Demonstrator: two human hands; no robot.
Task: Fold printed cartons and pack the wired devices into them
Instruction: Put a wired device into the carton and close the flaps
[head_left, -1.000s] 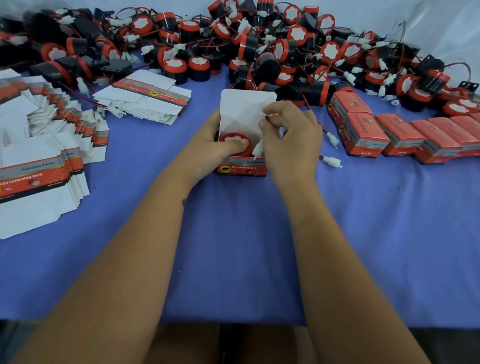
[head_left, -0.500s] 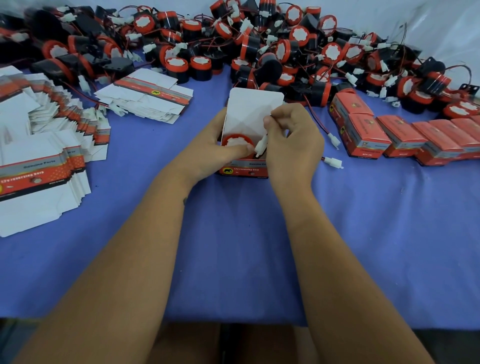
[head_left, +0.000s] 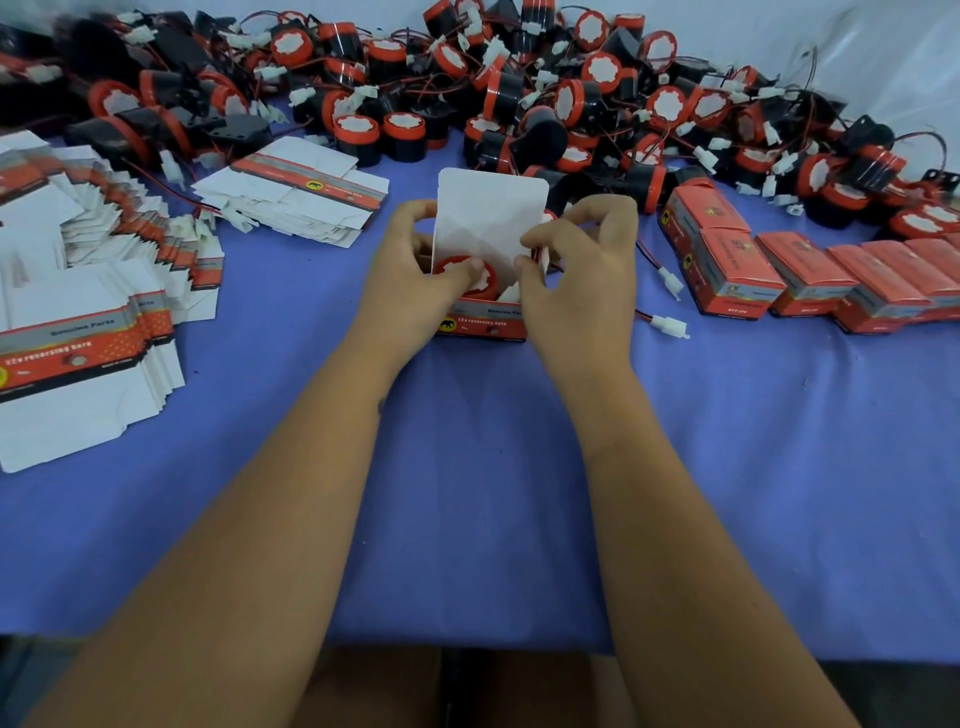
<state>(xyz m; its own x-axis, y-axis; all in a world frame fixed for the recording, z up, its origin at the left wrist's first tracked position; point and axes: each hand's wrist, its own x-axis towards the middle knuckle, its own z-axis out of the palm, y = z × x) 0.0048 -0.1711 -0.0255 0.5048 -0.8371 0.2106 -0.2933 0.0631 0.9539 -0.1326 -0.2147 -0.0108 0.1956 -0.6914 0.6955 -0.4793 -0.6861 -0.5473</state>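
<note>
Blue cloth (head_left: 727, 493) covers the work table seen from the head camera. At its middle stands an open red printed carton (head_left: 485, 323), its tall white lid flap (head_left: 491, 218) raised upright at the far side. Inside the carton sits a round device with a red rim and white face (head_left: 470, 270), and a white plug (head_left: 511, 293) shows just beside it at the carton's right.

The left hand (head_left: 405, 275) grips the carton's left wall, its fingers curled around the edge and its thumb pressing on the device's face. The right hand (head_left: 582, 280) holds the carton's right side, thumb and forefinger pinched together at the edge of the lid flap, the other fingers arched above; whether they touch the plug cannot be told.

Just right of the carton, two loose white connectors on red-and-black wire (head_left: 670, 327) lie on the cloth. Farther right runs a row of closed red cartons (head_left: 810, 280), touching one another. Across the far edge spreads a heap of black-and-red round devices with tangled wires (head_left: 519, 88). To the left lie fanned stacks of flat white carton blanks with red printed bands (head_left: 78, 332), and a smaller stack of blanks (head_left: 301, 197) lies near the heap.
</note>
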